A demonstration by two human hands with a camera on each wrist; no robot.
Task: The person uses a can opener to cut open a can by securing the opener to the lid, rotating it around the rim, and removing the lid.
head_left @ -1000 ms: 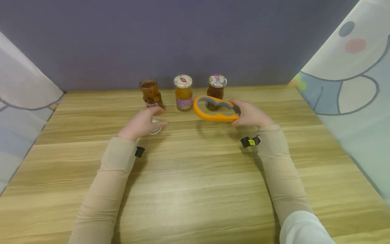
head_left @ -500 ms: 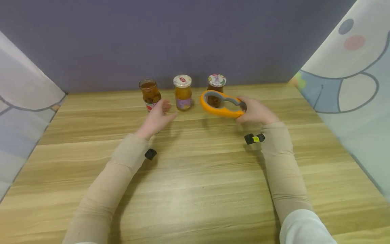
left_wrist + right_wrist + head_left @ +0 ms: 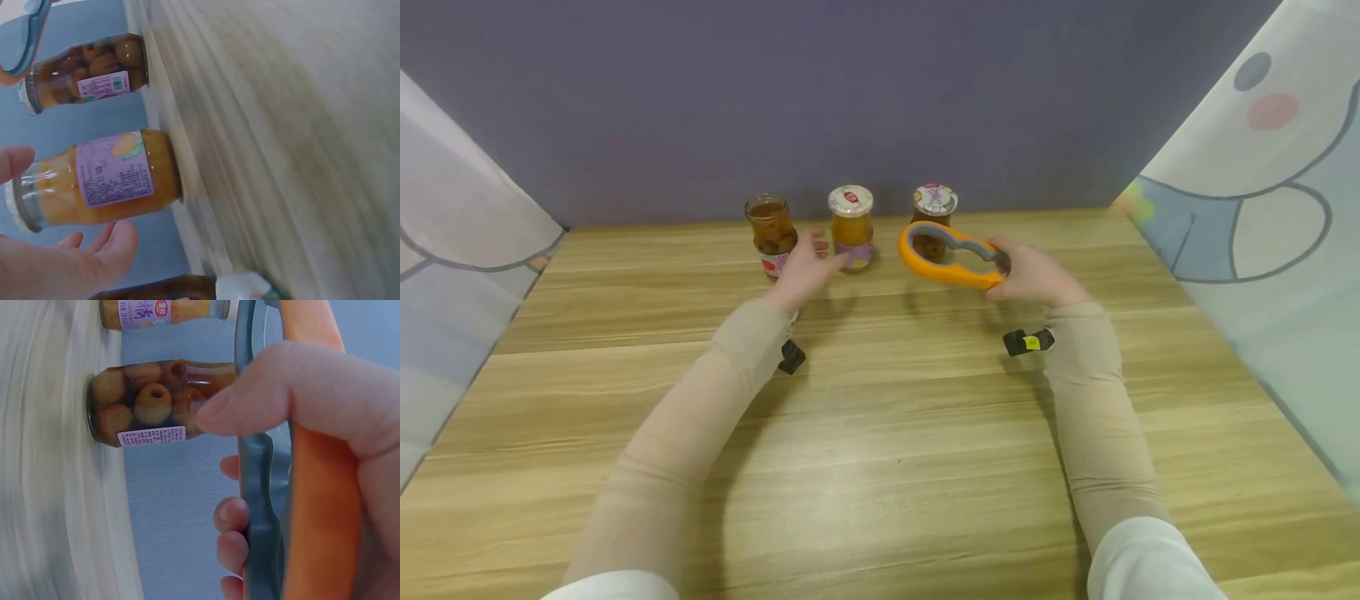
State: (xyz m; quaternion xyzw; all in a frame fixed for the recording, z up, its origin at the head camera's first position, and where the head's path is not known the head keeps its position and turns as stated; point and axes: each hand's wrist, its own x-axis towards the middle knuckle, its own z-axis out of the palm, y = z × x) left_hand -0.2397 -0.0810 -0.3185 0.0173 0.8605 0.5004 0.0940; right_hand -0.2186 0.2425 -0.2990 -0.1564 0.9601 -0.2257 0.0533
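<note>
My left hand (image 3: 805,271) reaches toward the middle jar (image 3: 852,227), which has a white lid, yellow fruit and a purple label. In the left wrist view its thumb and fingers lie apart on either side of that jar (image 3: 112,172); I cannot tell whether they touch it. My right hand (image 3: 1033,275) grips an orange and grey jar opener (image 3: 951,274) by one end, raised above the table. Behind the opener stands a lidded jar of dark round fruit (image 3: 934,200), partly hidden by it. Left of my left hand is a lidless jar of brown fruit (image 3: 770,229).
The jars stand in a row near the back of the wooden table (image 3: 895,417), in front of a grey-purple wall (image 3: 850,92). A pale sliver (image 3: 795,317) shows beside my left wrist, mostly covered. Printed cloth (image 3: 1262,225) hangs at the right side.
My left hand has moved right and forward, from over the white disc by the lidless jar to the middle jar. My right hand and the jar opener have shifted slightly right.
</note>
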